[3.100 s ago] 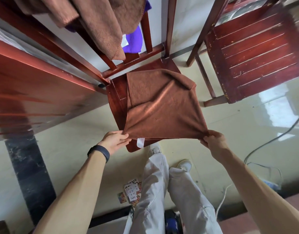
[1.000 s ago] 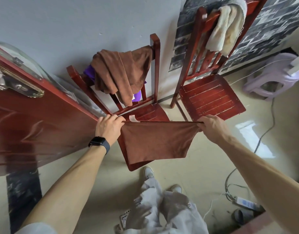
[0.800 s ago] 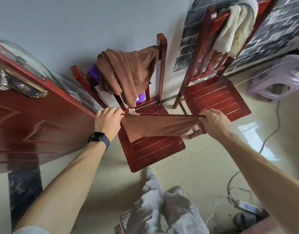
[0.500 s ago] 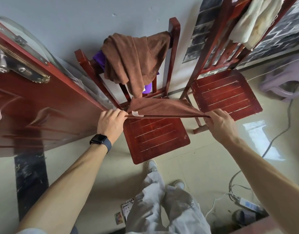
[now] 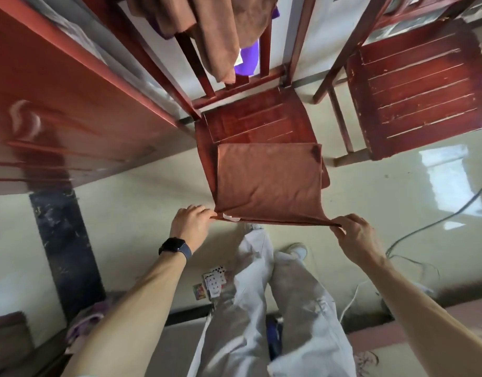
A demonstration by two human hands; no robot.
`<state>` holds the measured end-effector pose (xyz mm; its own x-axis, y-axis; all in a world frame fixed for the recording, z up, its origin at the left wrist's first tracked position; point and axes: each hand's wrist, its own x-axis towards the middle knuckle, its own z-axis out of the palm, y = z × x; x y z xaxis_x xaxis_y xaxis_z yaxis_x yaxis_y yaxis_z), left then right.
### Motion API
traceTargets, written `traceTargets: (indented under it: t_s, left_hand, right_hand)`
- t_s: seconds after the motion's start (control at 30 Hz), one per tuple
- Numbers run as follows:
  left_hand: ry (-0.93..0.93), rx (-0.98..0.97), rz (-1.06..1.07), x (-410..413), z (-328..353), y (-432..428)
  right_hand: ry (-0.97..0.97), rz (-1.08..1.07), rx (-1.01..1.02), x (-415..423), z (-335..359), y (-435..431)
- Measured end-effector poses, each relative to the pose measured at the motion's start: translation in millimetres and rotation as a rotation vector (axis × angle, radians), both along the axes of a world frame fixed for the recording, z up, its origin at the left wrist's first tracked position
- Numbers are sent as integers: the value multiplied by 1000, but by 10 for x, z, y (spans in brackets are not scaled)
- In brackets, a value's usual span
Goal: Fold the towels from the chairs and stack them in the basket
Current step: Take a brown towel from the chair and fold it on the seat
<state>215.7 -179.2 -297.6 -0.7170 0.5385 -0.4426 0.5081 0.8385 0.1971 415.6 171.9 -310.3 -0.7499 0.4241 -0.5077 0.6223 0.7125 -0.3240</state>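
A brown towel (image 5: 267, 180), folded over into a rectangle, lies on the seat of the near red wooden chair (image 5: 250, 123), its near edge hanging past the seat front. My left hand (image 5: 192, 223) pinches the near left corner, by a small white tag. My right hand (image 5: 354, 235) pinches the near right corner. Another brown towel (image 5: 215, 31) and a purple cloth (image 5: 246, 59) hang over this chair's backrest. No basket is in view.
A second red chair (image 5: 419, 85) stands to the right with a bare seat. A red wooden door (image 5: 57, 112) is at the left. Playing cards (image 5: 214, 281) lie on the floor by my legs. Cables (image 5: 430, 227) run across the floor at the right.
The towel, held taut above the seat before, has been laid on the seat folded in half. Both hands have drawn the near corners toward me, and the camera has tilted down.
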Motion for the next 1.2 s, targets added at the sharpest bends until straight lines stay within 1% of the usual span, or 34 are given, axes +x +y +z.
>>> traceTargets:
  t_s: [0.07, 0.17, 0.23, 0.3, 0.37, 0.43, 0.47, 0.53, 0.63, 0.73, 0.9, 1.03, 1.13, 1.2]
  left_hand:
    - [-104, 33, 131, -31, -28, 40]
    - [-292, 99, 474, -216, -98, 173]
    - [-437, 225, 709, -408, -204, 233]
    - [-569, 350, 893, -624, -372, 338]
    - [-665, 427, 1029, -822, -535, 475]
    - [-740, 502, 1148, -994, -734, 612]
    - [-765, 540, 1199, -1070, -842, 674]
    - [-756, 581, 1268, -1204, -1031, 787]
    - [-676, 587, 1275, -1342, -1254, 875]
    - [-595, 517, 1216, -1442, -1444, 868]
    - [-516, 448, 1094, -1571, -1880, 723]
    - [-413, 363, 1033, -1572, -1720, 903]
    - [-299, 293, 992, -1559, -1700, 979]
    - [-263, 277, 979, -1551, -1700, 1004]
  right_hand:
    - [5, -124, -66, -18, -72, 7]
    - [39, -351, -223, -198, -160, 98]
    - [50, -500, -381, -379, -195, 187]
    - [102, -619, -472, -588, -317, 297]
    - [172, -708, -503, -814, -466, 375]
    - [222, -750, -502, -1046, -633, 429]
    - [241, -758, -499, -1151, -727, 454]
    - [269, -782, -495, -1337, -923, 501]
    - [272, -804, -454, -1540, -1180, 560]
    - [282, -790, -416, -1661, -1353, 605]
    - [246, -767, -332, -1789, -1480, 632]
    - [198, -745, -262, -1835, -1525, 619]
    - [186, -766, -241, -1871, -1530, 609]
    - [172, -774, -223, -1897, -1534, 614]
